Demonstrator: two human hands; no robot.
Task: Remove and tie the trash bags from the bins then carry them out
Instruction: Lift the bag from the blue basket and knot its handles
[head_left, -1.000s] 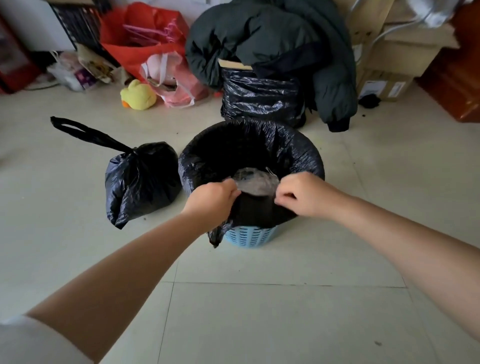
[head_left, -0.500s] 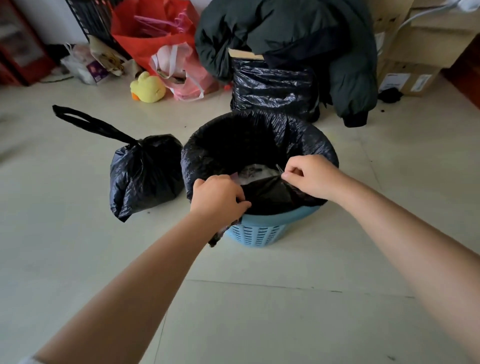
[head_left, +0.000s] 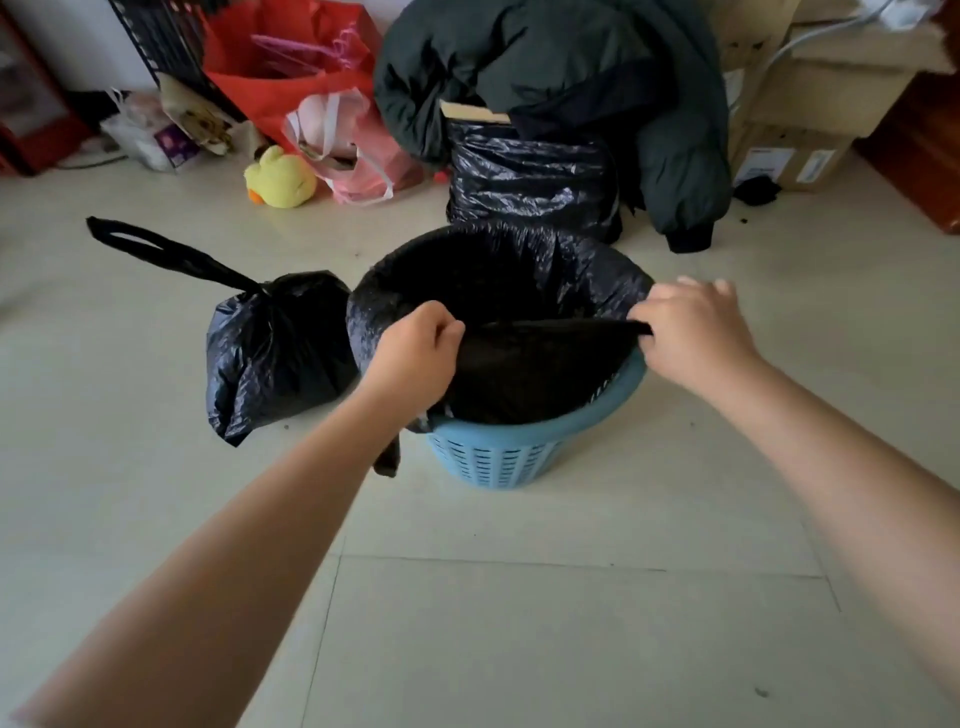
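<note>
A blue slotted bin (head_left: 501, 457) stands on the tiled floor, lined with a black trash bag (head_left: 519, 275). The bag's near edge is off the bin's rim and stretched taut between my hands. My left hand (head_left: 415, 353) grips that edge at the left, and my right hand (head_left: 691, 327) pinches it at the right. The far side of the bag still folds over the rim. What lies inside is hidden by the raised plastic. A tied black trash bag (head_left: 275, 353) with a long loop handle sits on the floor just left of the bin.
Behind the bin stands another black-bagged container (head_left: 530, 182) under a dark jacket (head_left: 571, 67). A yellow plush duck (head_left: 280, 179), pink and red bags (head_left: 291, 62) and cardboard boxes (head_left: 789, 156) line the back. Bare tiles (head_left: 519, 623) stretch in front.
My hands have moved apart and lifted the bag's near edge off the bin's rim, stretching it tight. More of the blue rim shows. The clear wrapper inside is now hidden.
</note>
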